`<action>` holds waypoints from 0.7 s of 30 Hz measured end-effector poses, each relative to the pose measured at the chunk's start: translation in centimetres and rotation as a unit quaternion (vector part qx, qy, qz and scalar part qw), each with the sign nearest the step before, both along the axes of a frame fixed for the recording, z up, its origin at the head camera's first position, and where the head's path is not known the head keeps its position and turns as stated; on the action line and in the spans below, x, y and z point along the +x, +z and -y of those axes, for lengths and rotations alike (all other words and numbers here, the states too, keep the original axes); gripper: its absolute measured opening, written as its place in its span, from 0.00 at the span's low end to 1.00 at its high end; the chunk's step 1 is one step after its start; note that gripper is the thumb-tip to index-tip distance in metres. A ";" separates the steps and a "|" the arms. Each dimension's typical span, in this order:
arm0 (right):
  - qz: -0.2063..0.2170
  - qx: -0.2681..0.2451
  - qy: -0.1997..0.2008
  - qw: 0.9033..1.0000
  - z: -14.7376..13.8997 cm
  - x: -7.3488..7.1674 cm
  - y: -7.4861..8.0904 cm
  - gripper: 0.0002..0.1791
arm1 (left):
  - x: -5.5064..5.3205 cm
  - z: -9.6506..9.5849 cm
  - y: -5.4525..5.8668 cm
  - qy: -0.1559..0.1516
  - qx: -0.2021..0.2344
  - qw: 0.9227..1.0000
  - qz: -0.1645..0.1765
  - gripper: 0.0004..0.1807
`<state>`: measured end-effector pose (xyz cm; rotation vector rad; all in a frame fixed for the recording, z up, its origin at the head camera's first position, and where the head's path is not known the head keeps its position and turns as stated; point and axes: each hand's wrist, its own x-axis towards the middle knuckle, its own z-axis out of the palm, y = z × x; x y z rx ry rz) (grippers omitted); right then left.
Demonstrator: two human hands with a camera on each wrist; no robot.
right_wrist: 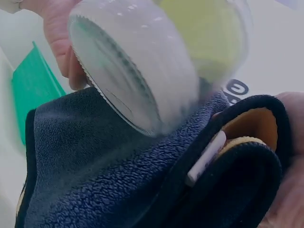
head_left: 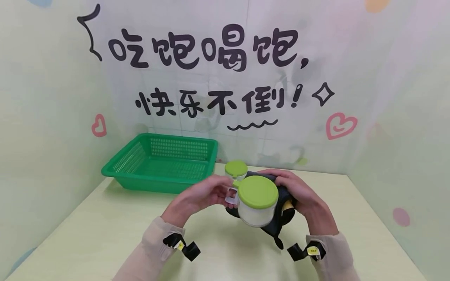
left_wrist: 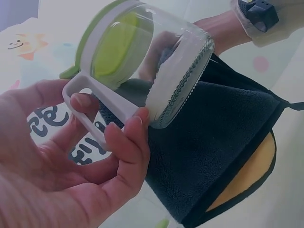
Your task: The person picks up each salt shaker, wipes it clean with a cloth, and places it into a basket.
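A clear glass seasoning jar [head_left: 258, 214] with a green lid [head_left: 258, 191] and white contents is held up over the table. My left hand [head_left: 211, 189] grips it by its white side handle [left_wrist: 102, 104], and the jar leans in the left wrist view. My right hand [head_left: 293, 187] holds a dark blue-grey cloth [left_wrist: 204, 137] with a yellow-orange underside, bunched and folded over. In the right wrist view the cloth lies close under the jar's ribbed base [right_wrist: 123, 85]. A small pale strip [right_wrist: 206, 159] shows in the cloth's fold.
Behind the held jar stands a second green-lidded jar [head_left: 236, 168]. A green perforated basket [head_left: 161, 185] sits at the back left of the pale table [head_left: 140, 234]. A printed wall sheet [head_left: 218, 78] with dark lettering rises behind, with walls on both sides.
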<state>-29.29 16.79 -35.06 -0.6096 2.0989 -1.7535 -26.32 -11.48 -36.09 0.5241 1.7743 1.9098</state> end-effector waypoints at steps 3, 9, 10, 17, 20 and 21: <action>0.024 -0.016 -0.012 1.000 -0.4 0.0 0.2 0.28 | 0.1 1.3 0.4 0.012 0.005 1.000 -0.013 0.14; 0.041 -0.043 -0.040 0.997 -1.5 -0.1 0.8 0.29 | -0.2 5.4 2.0 0.087 0.022 0.995 -0.033 0.12; 0.043 -0.046 -0.042 0.997 -1.6 -0.1 0.8 0.30 | -0.3 6.2 2.3 0.107 0.024 0.993 -0.033 0.11; 0.047 -0.051 -0.071 0.995 -2.2 0.1 1.0 0.21 | -2.0 12.1 4.1 0.239 0.033 0.970 -0.005 0.08; 0.025 -0.048 -0.085 0.995 -2.2 0.2 1.2 0.20 | -3.1 14.3 4.6 0.281 0.025 0.959 0.021 0.11; 0.013 -0.042 -0.094 0.995 -2.3 0.3 1.3 0.21 | -3.6 15.0 4.6 0.293 0.014 0.955 0.029 0.13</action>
